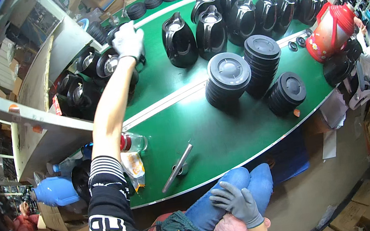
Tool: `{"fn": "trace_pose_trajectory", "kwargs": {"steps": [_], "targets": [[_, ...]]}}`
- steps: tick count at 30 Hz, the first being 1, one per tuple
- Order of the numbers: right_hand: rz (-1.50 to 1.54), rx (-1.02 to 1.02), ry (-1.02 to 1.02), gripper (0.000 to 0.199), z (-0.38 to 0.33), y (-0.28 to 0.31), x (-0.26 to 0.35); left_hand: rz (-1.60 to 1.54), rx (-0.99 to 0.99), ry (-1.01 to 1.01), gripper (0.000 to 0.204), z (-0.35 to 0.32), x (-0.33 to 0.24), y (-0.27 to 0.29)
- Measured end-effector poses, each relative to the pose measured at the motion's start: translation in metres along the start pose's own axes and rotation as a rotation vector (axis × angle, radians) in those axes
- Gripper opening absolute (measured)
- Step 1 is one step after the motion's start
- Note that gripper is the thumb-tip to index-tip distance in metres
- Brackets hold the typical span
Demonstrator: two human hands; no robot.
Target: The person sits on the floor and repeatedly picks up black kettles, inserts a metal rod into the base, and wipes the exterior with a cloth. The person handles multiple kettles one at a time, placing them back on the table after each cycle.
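We have our left hand (128,41) stretched far out over the green surface (206,131), gloved in white, its grip curled down onto the top of a black kettle body (110,64) at the left edge, where several more of the same stand crowded together. From above we cannot tell whether the fingers are clamped on the rim or handle or only resting there. Our right hand (238,202), in a grey glove, lies on the knee of our blue jeans (232,188) below the surface, fingers loosely spread and holding nothing.

We judge the kettle body to be a hollow plastic shell with a metal-lined opening: light for its bulk, stiff, with glossy sides that would slide under a glove. The looped handle at the back looks like the sure place to take it; the rim of the open mouth would also serve, though less steadily at full arm's reach.

Further along stands a row of black kettles (227,11), and nearer us three stacks of round black lids (229,79). A metal bar (178,168) lies close to the near edge, a small bottle (132,142) beside our forearm, and a red flowered flask (330,31) at the right
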State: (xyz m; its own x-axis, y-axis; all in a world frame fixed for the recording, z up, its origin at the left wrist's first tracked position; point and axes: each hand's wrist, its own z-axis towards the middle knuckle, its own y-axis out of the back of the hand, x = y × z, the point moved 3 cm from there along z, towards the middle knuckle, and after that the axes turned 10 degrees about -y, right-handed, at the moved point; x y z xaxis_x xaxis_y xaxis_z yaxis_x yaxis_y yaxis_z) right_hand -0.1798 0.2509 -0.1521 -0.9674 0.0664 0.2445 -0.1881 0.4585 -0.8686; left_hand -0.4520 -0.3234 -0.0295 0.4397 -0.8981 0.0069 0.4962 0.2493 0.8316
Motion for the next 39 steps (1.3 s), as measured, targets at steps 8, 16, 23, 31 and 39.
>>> {"fn": "trace_pose_trajectory", "kwargs": {"steps": [8, 16, 23, 31, 39], "targets": [[-0.050, 0.018, 0.009, 0.090, 0.004, -0.006, 0.003, 0.373, 0.191, -0.108, 0.038, 0.007, 0.040, -0.008], [-0.200, 0.098, 0.085, 0.073, 0.002, -0.011, -0.003, 0.109, -0.288, -0.350, 0.033, -0.002, 0.047, 0.142], [-1.496, -0.142, 0.861, 0.065, -0.014, -0.142, 0.074, -0.383, -0.039, -0.780, 0.033, -0.103, -0.011, 0.324], [-1.996, 0.009, 1.076, 0.064, -0.041, -0.227, 0.076, -0.886, 0.541, -0.941, 0.032, -0.263, -0.081, 0.378], [-1.508, -0.441, 0.834, 0.046, -0.103, -0.135, 0.010, -0.776, 0.118, -0.909, 0.061, -0.376, -0.087, 0.369]]}}
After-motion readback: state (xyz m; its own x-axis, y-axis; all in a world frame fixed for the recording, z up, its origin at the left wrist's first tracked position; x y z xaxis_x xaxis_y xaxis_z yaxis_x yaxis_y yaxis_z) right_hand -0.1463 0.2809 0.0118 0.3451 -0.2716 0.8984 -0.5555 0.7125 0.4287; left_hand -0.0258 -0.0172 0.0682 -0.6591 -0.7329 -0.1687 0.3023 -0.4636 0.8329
